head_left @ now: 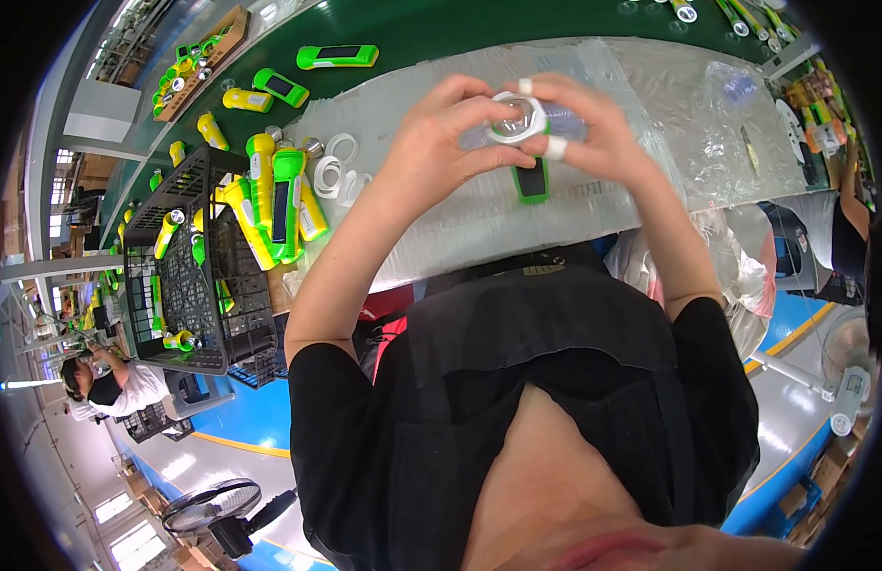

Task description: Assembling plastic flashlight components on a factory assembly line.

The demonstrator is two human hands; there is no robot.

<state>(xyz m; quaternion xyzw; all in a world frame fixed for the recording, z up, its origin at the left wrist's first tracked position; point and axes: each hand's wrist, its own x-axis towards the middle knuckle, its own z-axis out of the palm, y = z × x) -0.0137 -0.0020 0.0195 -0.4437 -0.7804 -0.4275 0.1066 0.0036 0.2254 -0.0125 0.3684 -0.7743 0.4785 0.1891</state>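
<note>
Over the bench, both my hands close around the head end of a flashlight (531,183) with a green and dark body. A white ring (506,102) with a clear lens (513,123) sits at that end, facing up. My left hand (452,135) presses the ring's left side with thumb and fingers. On the right side, my right hand (593,128) grips it, with white tape on two fingers. Clear plastic (567,124) shows between the fingers; its shape is partly hidden. Loose white rings (331,178) lie left of my left forearm.
Yellow-green flashlights (287,205) are piled beside a black crate (217,328) holding more. Others lie on the green belt (441,29) beyond the covered bench (403,252). A plastic bag (736,86) and a thin tool (749,150) lie right. Co-workers sit at both sides.
</note>
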